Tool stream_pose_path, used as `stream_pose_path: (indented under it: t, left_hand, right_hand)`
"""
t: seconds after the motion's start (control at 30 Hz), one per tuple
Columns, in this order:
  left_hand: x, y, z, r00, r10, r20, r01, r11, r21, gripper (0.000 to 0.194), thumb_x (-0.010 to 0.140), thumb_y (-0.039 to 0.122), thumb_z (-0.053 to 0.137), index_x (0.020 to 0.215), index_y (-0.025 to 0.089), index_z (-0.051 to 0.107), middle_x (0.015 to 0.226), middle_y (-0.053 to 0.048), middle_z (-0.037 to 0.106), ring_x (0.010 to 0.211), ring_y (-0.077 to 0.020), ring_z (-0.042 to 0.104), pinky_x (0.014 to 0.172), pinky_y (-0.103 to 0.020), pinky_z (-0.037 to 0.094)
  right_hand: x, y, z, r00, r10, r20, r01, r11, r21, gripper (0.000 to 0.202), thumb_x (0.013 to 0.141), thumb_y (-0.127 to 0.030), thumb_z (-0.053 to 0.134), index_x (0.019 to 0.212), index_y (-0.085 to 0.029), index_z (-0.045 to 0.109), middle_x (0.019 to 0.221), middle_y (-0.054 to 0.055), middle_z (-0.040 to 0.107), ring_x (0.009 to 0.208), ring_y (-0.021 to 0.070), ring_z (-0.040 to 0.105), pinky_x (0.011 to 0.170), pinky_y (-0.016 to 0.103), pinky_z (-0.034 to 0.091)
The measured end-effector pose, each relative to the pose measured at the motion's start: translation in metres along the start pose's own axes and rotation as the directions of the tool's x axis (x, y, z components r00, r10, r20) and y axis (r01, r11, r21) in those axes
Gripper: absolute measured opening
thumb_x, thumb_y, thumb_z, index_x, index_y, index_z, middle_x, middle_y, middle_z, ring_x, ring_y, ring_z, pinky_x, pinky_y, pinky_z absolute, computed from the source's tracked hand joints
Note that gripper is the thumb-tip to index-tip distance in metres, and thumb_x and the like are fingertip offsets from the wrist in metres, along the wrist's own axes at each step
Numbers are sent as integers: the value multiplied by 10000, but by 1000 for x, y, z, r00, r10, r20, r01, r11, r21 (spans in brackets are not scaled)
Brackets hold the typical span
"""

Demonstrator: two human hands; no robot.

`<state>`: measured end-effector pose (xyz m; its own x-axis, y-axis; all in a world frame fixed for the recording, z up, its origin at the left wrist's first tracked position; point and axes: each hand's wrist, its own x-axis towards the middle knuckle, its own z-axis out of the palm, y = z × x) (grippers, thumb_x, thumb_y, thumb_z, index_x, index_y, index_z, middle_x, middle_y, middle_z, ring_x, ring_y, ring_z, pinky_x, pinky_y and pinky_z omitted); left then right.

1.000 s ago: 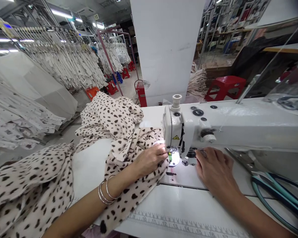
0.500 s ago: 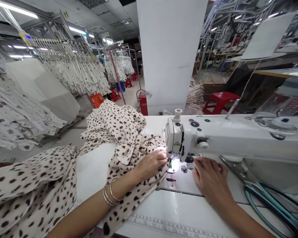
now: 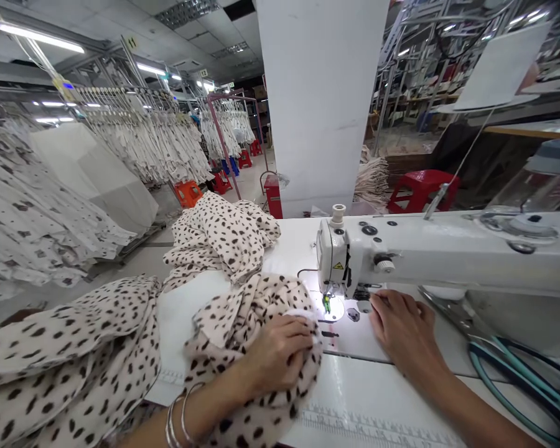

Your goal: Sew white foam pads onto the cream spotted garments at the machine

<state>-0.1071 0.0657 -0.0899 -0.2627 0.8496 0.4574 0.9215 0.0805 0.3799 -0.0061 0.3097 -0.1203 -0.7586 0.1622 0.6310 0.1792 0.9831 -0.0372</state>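
Cream cloth with dark spots (image 3: 256, 305) lies bunched on the table left of the sewing machine (image 3: 338, 258). My left hand (image 3: 280, 351) is closed on this spotted cloth near its right edge, where a strip of white shows by the fingers. The cloth sits apart from the lit needle area and its green-marked presser foot (image 3: 326, 303). My right hand (image 3: 404, 323) rests on the machine bed right of the needle, under the arm. Its fingers are loosely bent and a little apart, with nothing seen in them; the tips are partly hidden.
Scissors with teal and black handles (image 3: 518, 367) lie at the right. More spotted cloth (image 3: 70, 348) is heaped at the left, and another pile (image 3: 228, 233) lies behind. A printed ruler (image 3: 350, 423) runs along the front edge. A white pillar (image 3: 322, 106) stands behind the table.
My left hand has drawn the spotted cloth away from the needle, toward me, baring the presser foot. My right hand stays beside the needle. The view has shifted slightly.
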Motion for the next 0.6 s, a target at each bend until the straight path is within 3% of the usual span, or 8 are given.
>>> stream_pose_path:
  t: [0.07,0.13,0.23,0.3,0.33,0.43,0.53,0.6]
  left_hand:
    - [5,12,-8,986,-160,56,163,986,-43,272,877,75,467,1016,140,692,1034,-80,709,1009,-190,643,903,-341,547]
    - [22,15,-20,928,-313,200,318,948,9,313,894,147,472,1158,148,639,1260,-101,612,1147,-219,581,918,-342,533]
    - [47,5,-36,800,-350,487,320,936,146,513,813,281,615,1309,180,533,1296,-115,560,1103,-284,592,840,-375,540]
    - [54,0,-42,755,-323,570,287,945,156,488,744,284,683,1214,189,590,1111,-83,620,928,-258,637,731,-335,540]
    - [53,1,-44,754,-317,576,281,947,153,415,730,272,697,1128,182,622,1025,-66,623,870,-242,635,699,-317,531]
    - [39,13,-48,776,-331,537,289,943,164,229,781,236,662,989,156,607,990,-66,572,890,-223,598,726,-304,516]
    - [21,37,-51,905,-265,332,282,959,-2,180,796,92,590,956,170,564,1109,-83,526,1021,-208,557,832,-296,501]
    - [11,52,-53,976,-165,140,186,969,-162,242,757,-4,544,914,178,555,1095,-77,537,1039,-196,551,867,-288,488]
  right_hand:
    - [2,0,-2,1000,5,-11,-5,999,34,277,891,-143,392,1027,-194,628,972,121,643,908,284,591,799,456,355]
    - [3,0,-5,1000,-3,-21,4,997,82,275,898,-157,400,1021,-200,642,989,121,653,934,286,598,825,467,358]
    - [0,-3,-18,1000,-16,-27,20,985,173,274,933,-218,395,950,-199,668,961,113,665,908,274,617,818,464,385]
    - [-7,-12,-31,1000,-23,-17,26,970,243,301,960,-270,388,895,-207,675,915,93,673,884,258,632,800,445,417]
    - [-12,-20,-38,999,-31,-7,32,961,275,303,971,-295,393,900,-215,676,901,79,676,878,243,639,788,422,439]
    - [-27,-54,-60,998,-4,68,-25,909,415,240,968,-383,473,1059,-237,641,964,47,683,877,196,657,727,326,513]
    - [-39,-92,-74,985,101,143,-169,762,625,336,919,-411,574,1208,-242,547,1076,52,665,939,196,660,732,300,556]
    - [-45,-110,-78,989,147,30,-126,708,695,301,926,-298,568,1215,-223,533,1078,71,649,963,196,647,766,301,555]
